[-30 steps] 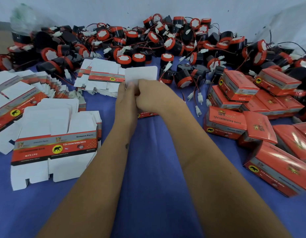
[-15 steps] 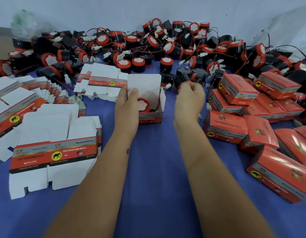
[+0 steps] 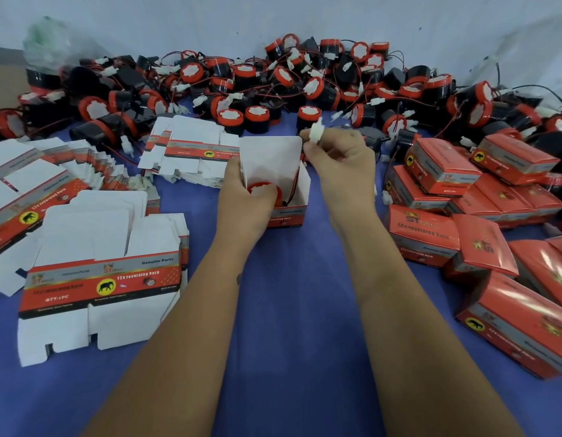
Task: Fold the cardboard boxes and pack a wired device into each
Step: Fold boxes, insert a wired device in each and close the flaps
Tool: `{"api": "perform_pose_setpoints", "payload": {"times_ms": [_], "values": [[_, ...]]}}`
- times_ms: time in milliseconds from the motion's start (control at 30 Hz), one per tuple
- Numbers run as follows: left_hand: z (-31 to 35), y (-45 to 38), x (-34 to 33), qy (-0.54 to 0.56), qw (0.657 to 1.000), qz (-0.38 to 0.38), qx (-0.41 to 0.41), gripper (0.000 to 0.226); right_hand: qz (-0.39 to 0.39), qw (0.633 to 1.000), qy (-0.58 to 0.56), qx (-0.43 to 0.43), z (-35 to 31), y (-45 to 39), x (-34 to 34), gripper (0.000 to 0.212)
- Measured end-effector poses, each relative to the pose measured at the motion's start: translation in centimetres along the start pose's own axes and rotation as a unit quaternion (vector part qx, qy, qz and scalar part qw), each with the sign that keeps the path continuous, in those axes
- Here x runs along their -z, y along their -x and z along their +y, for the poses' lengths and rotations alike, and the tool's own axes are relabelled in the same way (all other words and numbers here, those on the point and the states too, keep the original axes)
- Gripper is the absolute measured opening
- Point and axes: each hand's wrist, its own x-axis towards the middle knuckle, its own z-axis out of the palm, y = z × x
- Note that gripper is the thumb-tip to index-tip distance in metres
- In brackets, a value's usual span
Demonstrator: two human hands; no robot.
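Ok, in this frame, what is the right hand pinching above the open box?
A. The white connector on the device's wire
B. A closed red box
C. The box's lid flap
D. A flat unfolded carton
A: the right hand pinches the white connector just above the open box, while the left hand presses the horn down inside it.

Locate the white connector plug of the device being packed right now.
In the head view it is centre frame, pinched in the right hand as the white plug, just above the open box's raised flap.
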Motion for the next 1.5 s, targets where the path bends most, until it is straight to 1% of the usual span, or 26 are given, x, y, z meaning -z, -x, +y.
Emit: {"api": "perform_pose_setpoints", "payload": {"times_ms": [33,67,100,167,233,267,300,333,400,467,600,667,700,767,833,900,933,1033,1100,1167,1233,1300,1367,1500], "values": [[0.0,0.0,0.0,0.003,1.0,0.002,0.001,0.047,-0.021,0.999,0.019,0.025,-0.2,0.2,0.1,0.021],[0.0,0.0,0.0,0.004,1.0,0.003,0.003,0.048,-0.053,0.998,0.016,0.032,-0.5,0.4,0.2,0.023],[0.1,0.1,0.1,0.005,1.0,0.004,0.004,0.049,-0.093,0.995,0.002,0.027,-0.8,0.4,0.4,0.025],[0.2,0.2,0.1,0.0,1.0,0.001,0.008,0.052,-0.151,0.988,-0.039,-0.018,-1.4,0.2,0.7,0.025],[0.2,0.2,0.1,-0.004,1.0,-0.005,0.01,0.051,-0.148,0.987,-0.036,-0.058,-1.6,0.1,0.9,0.024],[0.2,0.2,0.1,-0.002,1.0,-0.006,0.007,0.049,-0.142,0.989,0.003,-0.049,-1.7,0.2,0.9,0.028],[0.2,0.2,0.1,-0.001,1.0,-0.007,0.002,0.045,-0.145,0.988,0.048,-0.026,-1.7,0.4,0.9,0.028],[0.1,0.2,0.1,0.0,1.0,-0.01,-0.003,0.042,-0.156,0.984,0.08,-0.005,-1.7,0.7,0.8,0.021],[0.1,0.3,0.2,-0.003,1.0,-0.018,-0.01,0.036,-0.186,0.977,0.102,0.017,-1.8,1.2,0.5,0.01],[0.1,0.3,0.3,-0.004,1.0,-0.022,-0.013,0.033,-0.198,0.975,0.099,0.021,-1.9,1.3,0.1,0.009],[0.3,0.4,0.2,-0.012,0.999,-0.04,-0.018,0.033,-0.206,0.976,0.066,0.001,-2.0,1.3,-0.5,0.01],[0.2,0.3,0.2,-0.02,0.998,-0.047,-0.022,0.036,-0.193,0.979,0.067,0.001,-1.5,1.3,-0.7,0.012],[0.1,0.2,0.3,-0.021,0.998,-0.047,-0.019,0.037,-0.177,0.981,0.082,0.012,-1.2,1.3,-0.8,0.013],[0.0,0.1,0.3,-0.021,0.999,-0.047,-0.01,0.041,-0.136,0.978,0.152,0.051,-0.2,1.3,-0.9,0.018],[-0.1,0.0,0.3,-0.018,0.999,-0.044,-0.006,0.047,-0.11,0.955,0.258,0.096,0.5,1.5,-0.7,0.026],[-0.2,-0.1,0.3,-0.016,0.999,-0.034,-0.008,0.046,-0.114,0.914,0.357,0.156,1.1,1.7,-0.3,0.035],[-0.3,-0.1,0.3,-0.015,0.999,-0.031,-0.008,0.046,-0.117,0.897,0.383,0.186,1.2,1.7,-0.1,0.034],[-0.4,-0.2,0.3,-0.01,0.999,-0.034,-0.006,0.047,-0.102,0.87,0.412,0.251,1.1,2.1,0.4,0.01],[-0.4,-0.1,0.3,-0.003,0.999,-0.036,-0.006,0.047,-0.09,0.864,0.423,0.257,1.2,2.2,0.5,0.01],[-0.4,0.0,0.4,0.001,0.999,-0.036,-0.009,0.045,-0.089,0.876,0.411,0.236,1.4,2.2,0.6,0.011],[-0.2,0.1,0.4,0.002,0.999,-0.031,-0.011,0.044,-0.091,0.898,0.38,0.201,1.5,2.1,0.7,0.01],[-0.1,0.2,0.4,0.004,1.0,-0.029,-0.011,0.045,-0.096,0.928,0.328,0.146,1.5,2.0,1.0,0.006],[-0.1,0.2,0.4,0.001,1.0,-0.027,-0.014,0.044,-0.105,0.948,0.285,0.098,1.6,1.9,1.4,0.003],[-0.1,0.2,0.6,-0.02,0.999,-0.011,-0.045,0.043,-0.087,0.969,0.224,0.057,1.5,2.0,1.4,0.022]]}}
